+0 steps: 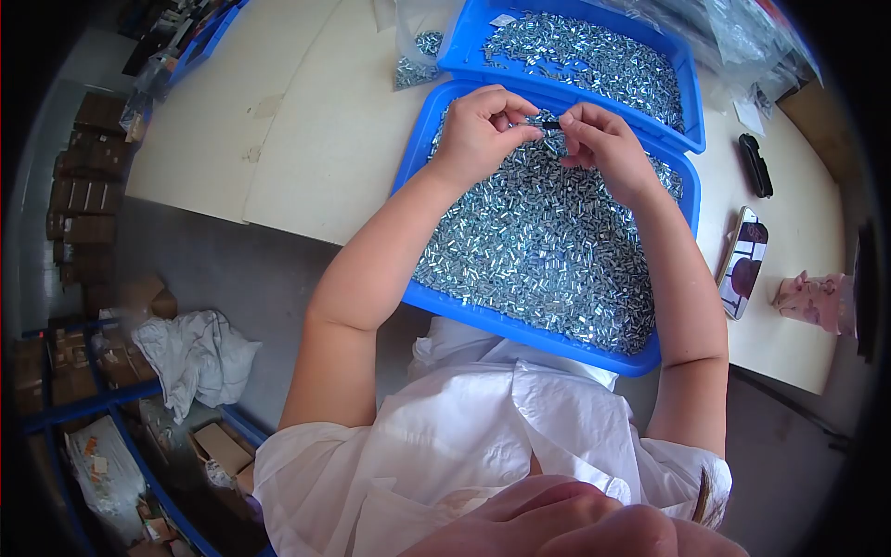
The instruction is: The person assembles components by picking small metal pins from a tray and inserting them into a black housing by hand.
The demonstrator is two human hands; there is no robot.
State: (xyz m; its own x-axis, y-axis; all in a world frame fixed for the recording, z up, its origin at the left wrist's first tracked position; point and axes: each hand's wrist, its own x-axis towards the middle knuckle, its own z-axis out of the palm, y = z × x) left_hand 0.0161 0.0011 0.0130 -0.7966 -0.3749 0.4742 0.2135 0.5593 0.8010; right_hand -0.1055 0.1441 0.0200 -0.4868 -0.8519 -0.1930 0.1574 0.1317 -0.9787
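Both hands hover over a near blue bin [406,176] filled with small shiny metal cylinder pieces [538,251]. My right hand [605,147] pinches a short black rod-shaped piece [550,125] between thumb and fingers, its end pointing left. Facing it, my left hand [483,130] is closed in a pinch, fingertips close to the black piece's tip; whatever it holds is too small to make out. Behind lies a second blue bin [694,102] with similar but thinner-looking metal pieces [594,60].
A clear bag of metal pieces [415,70] sits left of the far bin. On the table [316,139] at right are a black stapler-like object [755,165], a phone [742,265] and a pink cup [817,302]. Plastic bags lie at the back right; shelves with boxes [88,232] stand left.
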